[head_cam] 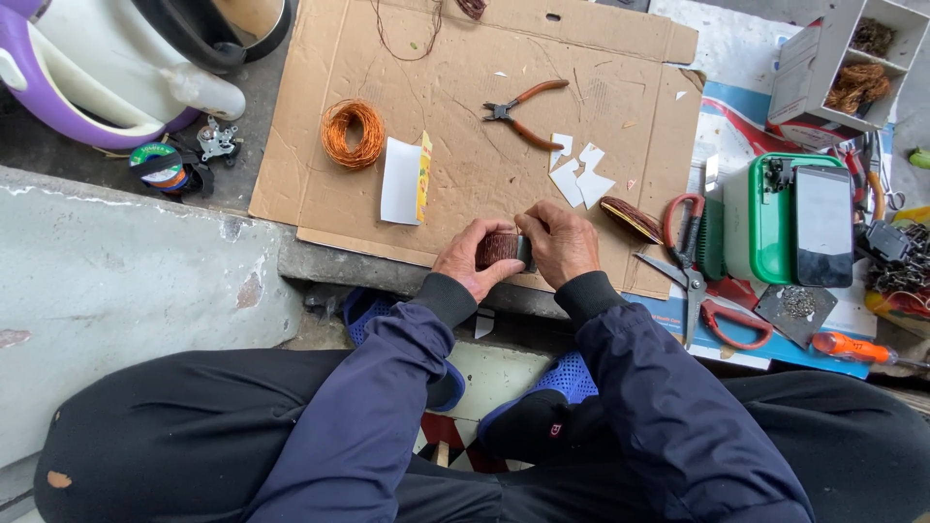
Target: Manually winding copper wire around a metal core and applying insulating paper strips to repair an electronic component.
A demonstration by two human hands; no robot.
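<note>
Both hands round copper coil.

Soft, even daylight; faint shadows, sharp focus, slight wide-angle bending at edges.

Brown cardboard is the landmark here. On it lie a coil of orange copper wire, pliers with orange-brown handles, white paper scraps and a white card with a yellow edge. At its near edge the left hand and right hand, in dark navy sleeves, hold a reddish-brown wound coil. Right of the cardboard are red-handled scissors, a green box and an orange screwdriver. Left of it sits a white and purple appliance.
</note>
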